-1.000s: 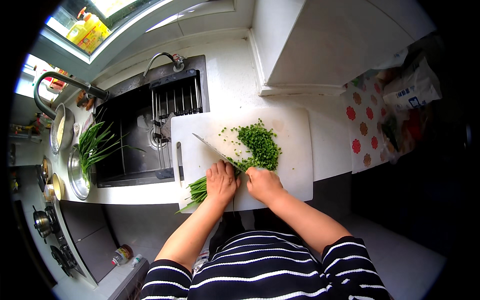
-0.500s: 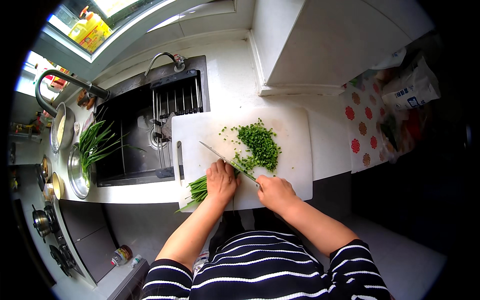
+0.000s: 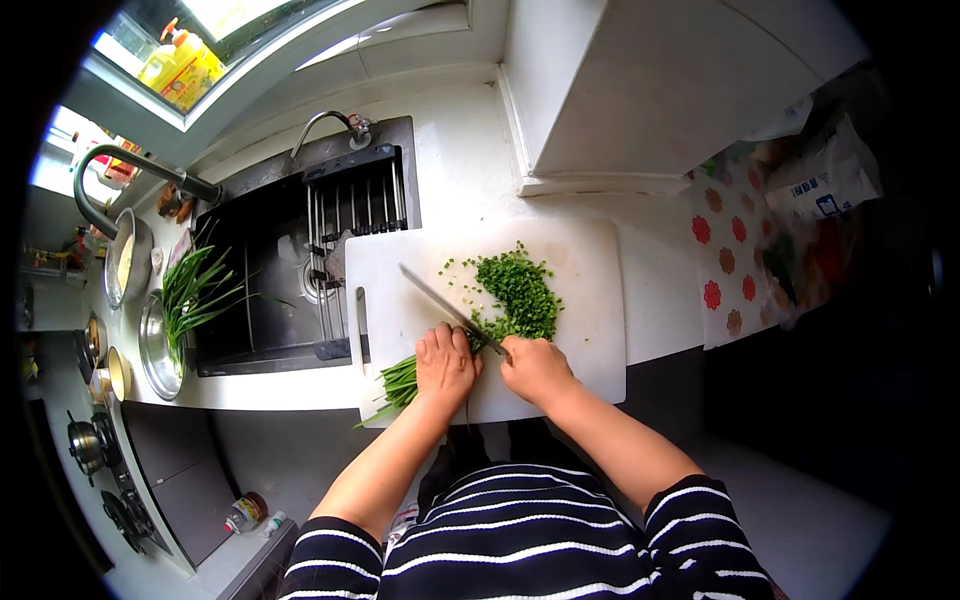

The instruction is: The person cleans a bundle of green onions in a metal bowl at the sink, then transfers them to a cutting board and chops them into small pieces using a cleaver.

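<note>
My left hand point(image 3: 447, 362) presses down on a bundle of green garlic chives point(image 3: 400, 383), whose uncut ends stick out to its left. In my right hand point(image 3: 538, 370) is the handle of a kitchen knife point(image 3: 437, 297), its blade slanting up and left, close beside my left fingertips. Both hands are over a white cutting board point(image 3: 590, 300). A heap of finely chopped chives point(image 3: 520, 295) lies just beyond the blade, with loose bits scattered to its left. The cut end of the bundle is mostly hidden under my fingers and the knife.
Left of the board is a black sink point(image 3: 270, 330) with a dish rack point(image 3: 355, 195) across it. A metal bowl point(image 3: 155, 345) holding more long chives point(image 3: 195, 290) stands at the sink's left. Behind the board rises a white wall corner point(image 3: 560, 185); a flowered cloth point(image 3: 722, 250) lies right.
My right hand has shifted slightly left and up with the knife, whose blade now shows more of its flat side. My left hand has barely moved on the bundle.
</note>
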The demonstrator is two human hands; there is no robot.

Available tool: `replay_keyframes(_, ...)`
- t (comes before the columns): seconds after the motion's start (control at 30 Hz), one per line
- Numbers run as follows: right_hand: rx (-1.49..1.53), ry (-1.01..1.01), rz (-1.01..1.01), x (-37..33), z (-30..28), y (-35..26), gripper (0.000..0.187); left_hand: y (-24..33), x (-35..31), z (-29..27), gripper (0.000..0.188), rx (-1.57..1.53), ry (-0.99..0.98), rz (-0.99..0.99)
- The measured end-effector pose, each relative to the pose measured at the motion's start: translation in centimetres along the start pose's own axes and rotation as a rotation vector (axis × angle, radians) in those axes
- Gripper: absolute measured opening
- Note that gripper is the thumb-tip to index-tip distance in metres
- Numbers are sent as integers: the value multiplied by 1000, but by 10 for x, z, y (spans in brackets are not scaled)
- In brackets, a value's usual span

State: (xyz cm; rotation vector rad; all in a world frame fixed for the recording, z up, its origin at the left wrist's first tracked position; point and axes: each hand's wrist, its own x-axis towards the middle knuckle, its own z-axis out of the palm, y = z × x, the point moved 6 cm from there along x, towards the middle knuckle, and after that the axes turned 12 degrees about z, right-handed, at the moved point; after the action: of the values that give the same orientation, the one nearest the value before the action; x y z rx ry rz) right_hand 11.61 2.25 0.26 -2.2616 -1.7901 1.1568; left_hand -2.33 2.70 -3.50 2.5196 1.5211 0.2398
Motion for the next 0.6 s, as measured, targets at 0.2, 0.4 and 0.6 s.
replay_keyframes(0.2,14,48,99,-3,-29,17,14,8,22,1,54,19,-40,-23)
replay_keyframes(0.4,61,123,15,-27,-42,13,15,18,15,-33,85,53,26,19)
replay_keyframes(0.6,48,145,-33,-37,-41,9,14,12,8,-13,68,12,-60,-1)
